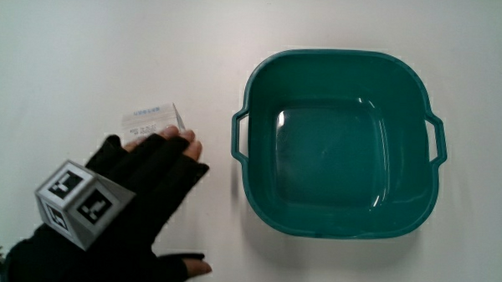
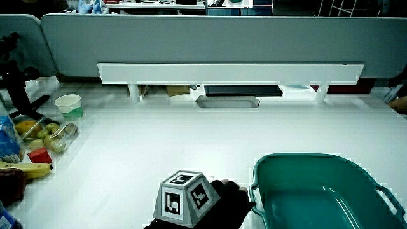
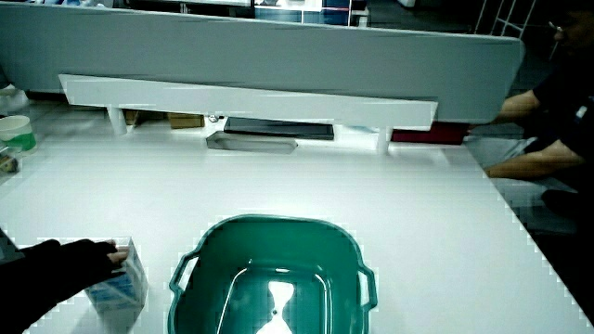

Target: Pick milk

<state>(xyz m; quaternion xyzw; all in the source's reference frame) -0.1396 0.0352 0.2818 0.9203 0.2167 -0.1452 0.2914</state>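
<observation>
**We close in on the milk carton**

Our gloved hand (image 1: 141,183) lies over the small white-and-blue milk carton (image 1: 154,117), fingers (image 1: 171,147) draped across its near face; we cannot tell whether they have it clamped. The carton stands on the table just beside the empty teal basin (image 1: 258,183). To lift cleanly, we judge, thumb and fingers should pinch its two flat sides before rising.

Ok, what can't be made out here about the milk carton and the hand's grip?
- Milk carton: main view, mostly under the hand; print too small to read.
- Carton in a side view: hidden by the hand and its cube.
- Grip: hand on the carton in a side view; the contact itself hidden.
</observation>
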